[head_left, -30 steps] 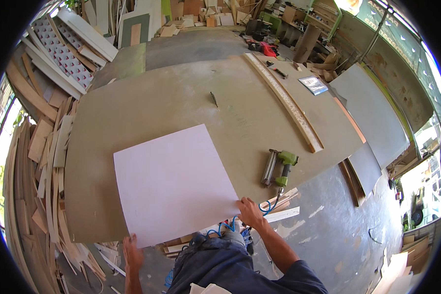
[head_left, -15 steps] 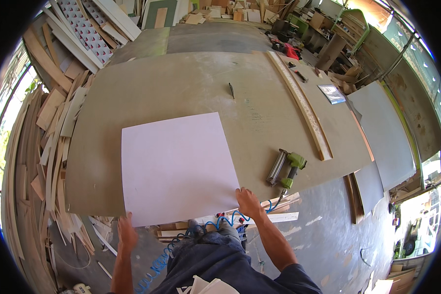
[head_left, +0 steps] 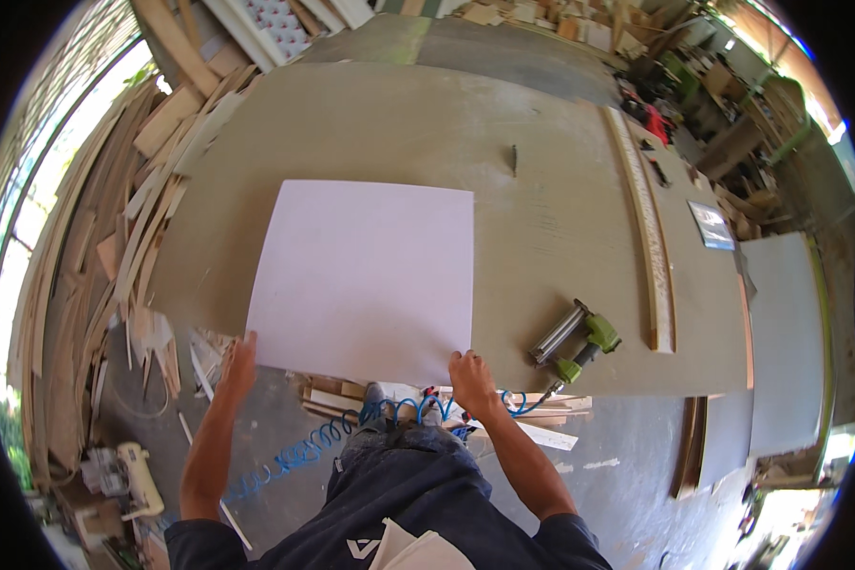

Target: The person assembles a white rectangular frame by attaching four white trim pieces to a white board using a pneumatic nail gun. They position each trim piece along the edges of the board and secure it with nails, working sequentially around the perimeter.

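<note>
A white, nearly square panel (head_left: 366,271) lies on the large greenish-brown worktable board (head_left: 399,123), its near edge along the board's front edge. My left hand (head_left: 238,366) grips the panel's left side close to the near corner. At the near right corner my right hand (head_left: 472,375) is closed on the panel's edge, fingers curled. To the right of that hand rests a green and black nail gun (head_left: 584,347), joined to a coiled blue air hose (head_left: 418,408) that hangs past the table's front. A thin dark pen-like tool (head_left: 515,160) lies beyond the panel's far right corner.
A long narrow wooden strip (head_left: 644,228) lies along the right part of the board, with a small shiny rectangular item (head_left: 711,226) beyond it. Stacked wood offcuts (head_left: 95,247) crowd the left side. More strips (head_left: 541,432) lie on the floor by my feet. Grey panels (head_left: 784,332) stand at right.
My view has turned, so the table and its objects appear rotated clockwise and shifted. Both hands keep hold of the white panel, whose placement relative to the pen-like tool looks almost the same.
</note>
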Demonstrator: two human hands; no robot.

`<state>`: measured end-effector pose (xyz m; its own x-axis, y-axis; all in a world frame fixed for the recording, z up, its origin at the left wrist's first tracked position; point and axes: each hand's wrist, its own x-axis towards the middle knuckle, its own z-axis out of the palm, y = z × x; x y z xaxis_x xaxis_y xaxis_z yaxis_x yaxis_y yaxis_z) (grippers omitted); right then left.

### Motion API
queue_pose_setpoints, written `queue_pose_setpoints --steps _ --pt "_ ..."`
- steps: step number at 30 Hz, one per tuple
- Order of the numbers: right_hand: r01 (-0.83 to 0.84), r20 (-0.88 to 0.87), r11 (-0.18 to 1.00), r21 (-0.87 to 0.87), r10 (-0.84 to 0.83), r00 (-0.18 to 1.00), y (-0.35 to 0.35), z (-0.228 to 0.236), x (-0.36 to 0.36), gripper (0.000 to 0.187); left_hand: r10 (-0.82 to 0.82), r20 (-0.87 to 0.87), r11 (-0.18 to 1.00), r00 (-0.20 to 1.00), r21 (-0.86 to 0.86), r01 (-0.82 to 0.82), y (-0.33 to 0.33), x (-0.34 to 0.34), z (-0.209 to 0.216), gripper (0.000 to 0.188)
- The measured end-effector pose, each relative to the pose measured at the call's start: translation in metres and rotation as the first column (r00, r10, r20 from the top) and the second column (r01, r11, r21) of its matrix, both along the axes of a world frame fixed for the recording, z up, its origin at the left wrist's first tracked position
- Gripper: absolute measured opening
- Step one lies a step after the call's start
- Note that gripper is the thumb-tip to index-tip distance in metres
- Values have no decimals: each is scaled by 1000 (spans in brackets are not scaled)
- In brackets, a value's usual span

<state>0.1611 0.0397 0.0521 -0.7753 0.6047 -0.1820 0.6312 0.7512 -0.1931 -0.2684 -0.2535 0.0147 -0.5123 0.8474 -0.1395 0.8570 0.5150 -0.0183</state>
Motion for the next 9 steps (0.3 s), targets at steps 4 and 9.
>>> queue_pose_setpoints --steps 4,9 --pt "-40 -52 996 -78 36 998 9 -12 6 21 68 8 996 998 -55 -67 16 19 21 64" --pt "-57 -14 971 -231 56 998 20 5 9 22 139 -21 989 990 -55 -140 14 30 19 62"
